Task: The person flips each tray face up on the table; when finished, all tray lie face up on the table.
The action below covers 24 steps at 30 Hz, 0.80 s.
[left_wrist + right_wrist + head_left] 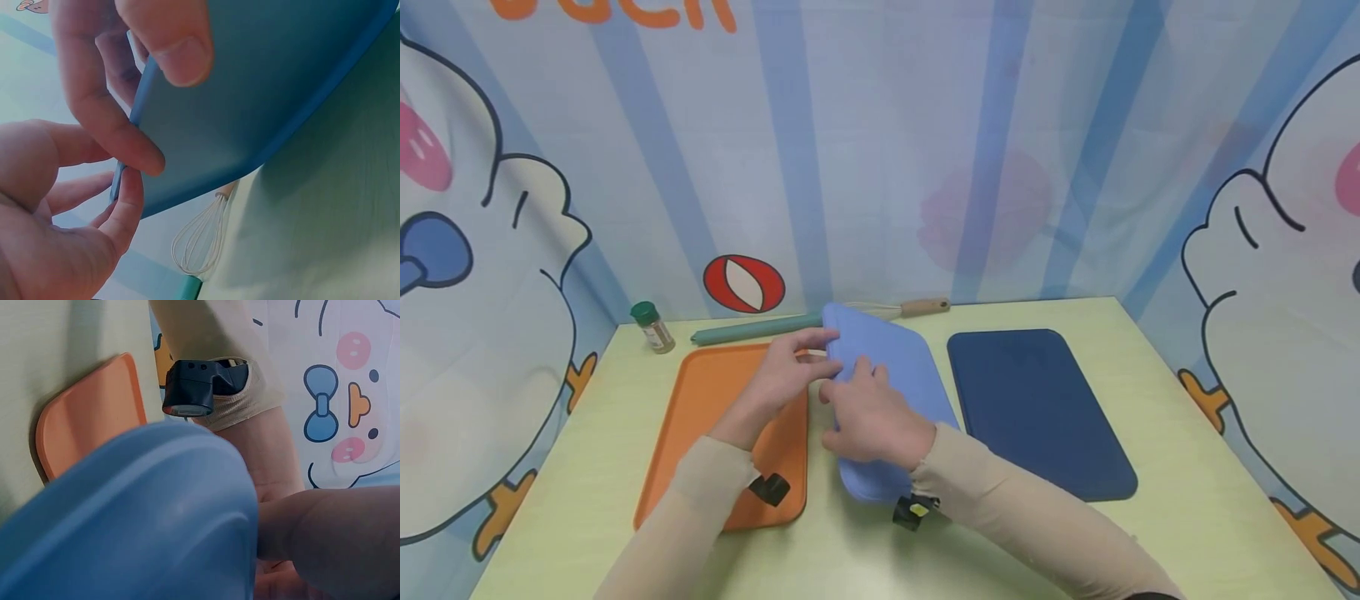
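Observation:
A light blue tray [913,371] is tilted up with its left edge raised, between an orange tray [782,492] and a dark blue tray [1037,408]. My left hand [782,375] pinches the raised edge near its far corner. Closer to me, my right hand [876,417] grips the same edge, fingers on the upper face. In the left wrist view, fingers of both hands sit close together along the edge of the light blue tray [219,125]. The right wrist view shows the near end of the light blue tray [156,519], which hides part of the right hand [337,537].
Along the back of the table lie a long green rod [752,331] and a whisk [925,307]. A green-capped spice jar [653,329] stands at the back left. Behind the table hangs a striped cartoon cloth [880,167]. Small black cameras [770,489] sit on both wrists.

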Available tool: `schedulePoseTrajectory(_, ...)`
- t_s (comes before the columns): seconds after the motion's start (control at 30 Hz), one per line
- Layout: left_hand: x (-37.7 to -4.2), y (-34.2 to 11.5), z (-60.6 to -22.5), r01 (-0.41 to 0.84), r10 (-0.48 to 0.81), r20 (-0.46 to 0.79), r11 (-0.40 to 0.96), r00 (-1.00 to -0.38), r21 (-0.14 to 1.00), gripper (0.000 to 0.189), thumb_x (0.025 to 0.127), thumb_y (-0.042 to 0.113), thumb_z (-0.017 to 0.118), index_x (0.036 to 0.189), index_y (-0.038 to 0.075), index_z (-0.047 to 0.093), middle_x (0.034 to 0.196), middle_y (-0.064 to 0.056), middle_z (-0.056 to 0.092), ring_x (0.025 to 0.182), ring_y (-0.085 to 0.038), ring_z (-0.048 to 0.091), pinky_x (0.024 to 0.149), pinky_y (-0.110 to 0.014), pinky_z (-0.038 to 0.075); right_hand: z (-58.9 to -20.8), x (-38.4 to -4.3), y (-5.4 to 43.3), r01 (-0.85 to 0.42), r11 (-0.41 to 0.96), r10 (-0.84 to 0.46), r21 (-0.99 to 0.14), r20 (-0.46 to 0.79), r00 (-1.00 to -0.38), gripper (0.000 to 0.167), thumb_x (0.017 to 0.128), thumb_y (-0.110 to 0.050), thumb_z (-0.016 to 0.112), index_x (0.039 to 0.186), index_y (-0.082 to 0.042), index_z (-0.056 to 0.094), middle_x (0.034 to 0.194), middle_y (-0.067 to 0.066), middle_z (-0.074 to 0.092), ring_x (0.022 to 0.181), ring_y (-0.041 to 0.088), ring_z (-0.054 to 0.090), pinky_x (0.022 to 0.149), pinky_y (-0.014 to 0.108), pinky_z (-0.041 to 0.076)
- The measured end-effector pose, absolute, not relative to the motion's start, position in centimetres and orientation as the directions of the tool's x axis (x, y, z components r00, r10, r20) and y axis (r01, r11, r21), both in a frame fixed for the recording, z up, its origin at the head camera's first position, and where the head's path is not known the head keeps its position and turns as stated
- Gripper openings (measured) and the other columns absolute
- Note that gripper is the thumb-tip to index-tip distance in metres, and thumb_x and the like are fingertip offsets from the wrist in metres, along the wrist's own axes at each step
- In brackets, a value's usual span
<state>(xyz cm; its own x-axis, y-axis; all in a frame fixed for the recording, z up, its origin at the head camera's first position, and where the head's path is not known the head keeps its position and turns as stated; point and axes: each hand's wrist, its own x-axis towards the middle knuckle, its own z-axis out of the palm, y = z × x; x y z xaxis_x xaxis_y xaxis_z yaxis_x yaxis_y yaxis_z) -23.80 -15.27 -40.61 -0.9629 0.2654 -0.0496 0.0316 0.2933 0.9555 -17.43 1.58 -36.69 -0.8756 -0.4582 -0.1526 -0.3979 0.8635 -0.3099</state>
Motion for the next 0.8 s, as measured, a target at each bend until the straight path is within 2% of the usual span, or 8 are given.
schedulePoseTrajectory(0.2, -23.7, -15.1, -40.4, 0.055, 0.271, -0.026, 0.29, -0.962, 0.956, 0.055, 0.099, 0.018, 0.076, 0.15, 0.012, 0.058, 0.151, -0.015, 0.053, 0.128, -0.036, 0.064, 0.113, -0.055, 0.047, -36.4, -17.7, 2.1, -0.419, 0.847, -0.48, -0.328, -0.132, -0.867, 0.034, 0.094, -0.031, 0.075, 0.125, -0.018, 0.07, 0.129, 0.022, 0.051, 0.118, 0.043, 0.044, 0.078, 0.043, 0.052)
schedulePoseTrajectory(0.33, -23.7, -15.0, -40.1, 0.062, 0.28, -0.02, 0.282, -0.96, 0.958, 0.055, 0.099, 0.02, 0.075, 0.151, 0.014, 0.058, 0.151, -0.013, 0.052, 0.127, -0.034, 0.065, 0.112, -0.055, 0.047, -36.0, -17.8, 2.4, -0.429, 0.84, -0.489, -0.333, -0.12, -0.864, 0.034, 0.094, -0.03, 0.075, 0.125, -0.017, 0.07, 0.124, 0.018, 0.055, 0.115, 0.041, 0.045, 0.079, 0.043, 0.051)
schedulePoseTrajectory(0.6, -23.7, -14.7, -39.4, 0.06, 0.3, -0.02, 0.256, -0.954, 0.965, 0.055, 0.099, 0.022, 0.075, 0.151, 0.018, 0.058, 0.151, -0.008, 0.052, 0.119, -0.029, 0.071, 0.109, -0.052, 0.05, -35.4, -18.1, 2.7, -0.44, 0.841, -0.493, -0.314, -0.109, -0.863, 0.045, 0.096, -0.032, 0.074, 0.137, -0.015, 0.068, 0.134, 0.016, 0.061, 0.125, 0.043, 0.046, 0.095, 0.053, 0.05)
schedulePoseTrajectory(0.8, -23.9, -14.4, -39.3, 0.052, 0.306, -0.024, 0.239, -0.952, 0.97, 0.055, 0.099, 0.023, 0.075, 0.152, 0.019, 0.057, 0.154, -0.007, 0.051, 0.115, -0.028, 0.073, 0.11, -0.053, 0.049, -35.0, -18.4, 3.2, -0.448, 0.828, -0.505, -0.336, -0.1, -0.857, 0.042, 0.095, -0.03, 0.074, 0.133, -0.012, 0.069, 0.128, 0.013, 0.065, 0.119, 0.04, 0.048, 0.093, 0.05, 0.049)
